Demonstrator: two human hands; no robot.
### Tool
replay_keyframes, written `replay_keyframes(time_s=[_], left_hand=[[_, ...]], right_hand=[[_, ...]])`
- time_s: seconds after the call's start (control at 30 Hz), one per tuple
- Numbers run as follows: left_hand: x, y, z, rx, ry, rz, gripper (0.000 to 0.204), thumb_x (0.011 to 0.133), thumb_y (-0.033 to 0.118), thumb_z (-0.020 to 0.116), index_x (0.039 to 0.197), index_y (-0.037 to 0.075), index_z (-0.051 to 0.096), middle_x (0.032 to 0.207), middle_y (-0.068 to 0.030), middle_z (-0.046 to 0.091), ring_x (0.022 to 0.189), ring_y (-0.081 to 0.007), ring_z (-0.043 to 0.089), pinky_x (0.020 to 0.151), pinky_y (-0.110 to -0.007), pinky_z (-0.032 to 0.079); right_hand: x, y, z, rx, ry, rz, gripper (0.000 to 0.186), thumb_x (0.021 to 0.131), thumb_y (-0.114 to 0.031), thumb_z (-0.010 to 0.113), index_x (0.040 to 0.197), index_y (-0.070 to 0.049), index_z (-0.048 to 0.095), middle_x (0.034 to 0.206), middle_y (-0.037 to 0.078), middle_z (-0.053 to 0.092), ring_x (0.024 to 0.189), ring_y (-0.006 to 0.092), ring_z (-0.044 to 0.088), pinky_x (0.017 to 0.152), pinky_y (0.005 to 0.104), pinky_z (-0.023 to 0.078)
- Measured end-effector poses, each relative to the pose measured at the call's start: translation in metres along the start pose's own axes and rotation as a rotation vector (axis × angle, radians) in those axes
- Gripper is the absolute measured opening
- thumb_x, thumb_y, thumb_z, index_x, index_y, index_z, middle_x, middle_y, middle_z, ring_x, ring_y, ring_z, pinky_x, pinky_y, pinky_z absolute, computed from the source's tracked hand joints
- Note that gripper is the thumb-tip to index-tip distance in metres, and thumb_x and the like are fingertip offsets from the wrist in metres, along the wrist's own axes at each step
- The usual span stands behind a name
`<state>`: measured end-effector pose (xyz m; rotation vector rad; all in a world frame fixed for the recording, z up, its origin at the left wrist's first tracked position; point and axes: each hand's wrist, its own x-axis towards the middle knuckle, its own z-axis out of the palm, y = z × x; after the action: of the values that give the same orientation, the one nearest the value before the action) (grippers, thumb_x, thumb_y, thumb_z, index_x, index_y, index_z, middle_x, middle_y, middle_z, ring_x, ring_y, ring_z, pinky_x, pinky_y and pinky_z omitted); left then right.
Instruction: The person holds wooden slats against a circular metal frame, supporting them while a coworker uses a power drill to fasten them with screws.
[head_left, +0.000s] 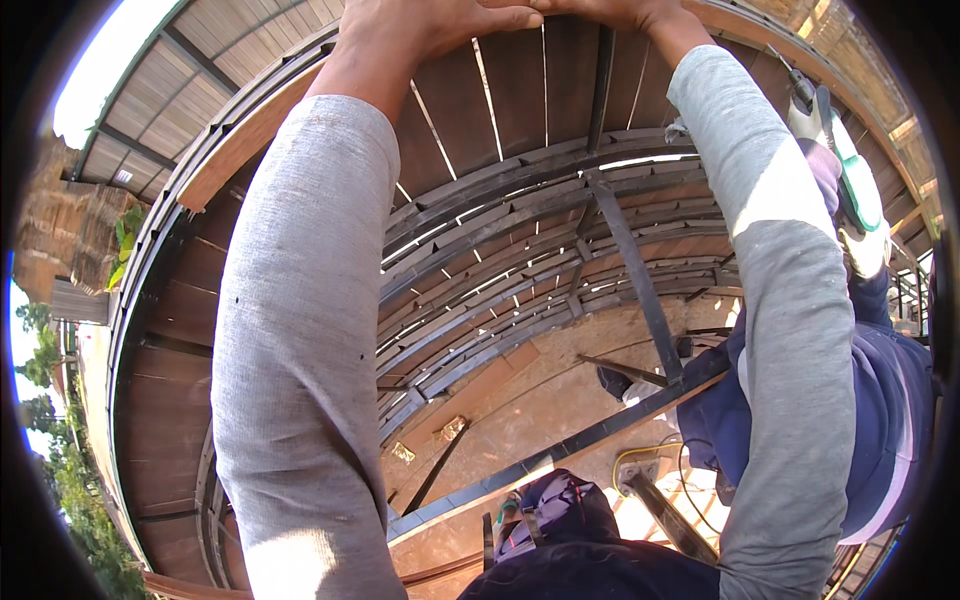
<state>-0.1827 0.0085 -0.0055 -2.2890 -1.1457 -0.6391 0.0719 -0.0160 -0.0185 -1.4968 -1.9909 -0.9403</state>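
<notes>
At the top edge, my left hand (435, 18) and my right hand (640, 14) are close together on the curved wood-and-metal structure. My left thumb stretches toward the right hand; most fingers of both hands are cut off or hidden, so I cannot tell what they grip. My grey-sleeved forearms rise from below on both sides. Under them, dark boards (450, 100) with narrow gaps slope down to curved black metal ribs (480, 220). Beside my right forearm, a co-worker's gloved hand (862, 240) is near a drill (805, 95) with a long bit.
A co-worker in navy clothing (890, 420) is close at my right. A straight metal beam (520, 470) crosses below me, above a dusty floor (480, 400) with a yellow cable (625, 460). A slatted roof (170, 90) and trees (55, 480) show at the left.
</notes>
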Motion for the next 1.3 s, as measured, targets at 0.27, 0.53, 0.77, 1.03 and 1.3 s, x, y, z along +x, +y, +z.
replay_keyframes(time_s=[0.27,0.53,0.77,1.03,1.3], left_hand=[[0.008,0.002,-0.014,-0.257,-0.254,-0.034,0.099,0.071,0.085,0.077,0.106,-0.008,0.079,0.101,-0.0312,0.077,0.101,-0.0417,0.077,0.091,-0.049,0.06],[0.012,0.001,0.001,-0.181,-0.274,-0.078,0.105,0.067,0.096,0.071,0.102,-0.002,0.084,0.095,-0.0243,0.08,0.091,-0.0365,0.08,0.088,-0.046,0.063],[0.01,0.001,-0.008,-0.177,-0.299,-0.116,0.104,0.067,0.094,0.073,0.103,-0.004,0.083,0.099,-0.0255,0.08,0.097,-0.0377,0.08,0.091,-0.048,0.061],[0.011,0.003,-0.006,-0.156,-0.29,-0.108,0.103,0.069,0.093,0.072,0.101,-0.004,0.083,0.097,-0.0248,0.08,0.094,-0.0374,0.08,0.089,-0.048,0.062],[0.009,0.001,-0.006,-0.177,-0.317,-0.098,0.104,0.066,0.096,0.071,0.101,-0.001,0.084,0.094,-0.0234,0.08,0.092,-0.0356,0.081,0.086,-0.045,0.063]], right_hand=[[-0.002,0.002,0.002,0.041,0.093,-0.036,0.1,0.072,-0.094,0.067,0.119,-0.006,0.073,0.099,0.025,0.077,0.091,0.0439,0.076,0.084,0.054,0.058],[0.001,0.013,0.007,0.002,0.182,-0.152,0.096,0.073,-0.09,0.07,0.115,-0.004,0.074,0.103,0.027,0.077,0.102,0.045,0.074,0.089,0.054,0.059],[0.009,-0.004,-0.02,0.165,-0.261,0.077,0.092,0.076,-0.086,0.072,0.113,-0.002,0.077,0.11,0.027,0.077,0.108,0.0434,0.074,0.095,0.0532,0.058],[0.008,-0.001,-0.013,0.089,-0.235,0.053,0.093,0.075,-0.089,0.069,0.109,-0.003,0.079,0.108,0.025,0.078,0.107,0.0421,0.075,0.092,0.0525,0.059],[0.01,-0.008,-0.019,0.061,-0.263,0.08,0.091,0.076,-0.088,0.069,0.108,-0.002,0.078,0.106,0.025,0.078,0.104,0.0421,0.075,0.09,0.0529,0.059]])
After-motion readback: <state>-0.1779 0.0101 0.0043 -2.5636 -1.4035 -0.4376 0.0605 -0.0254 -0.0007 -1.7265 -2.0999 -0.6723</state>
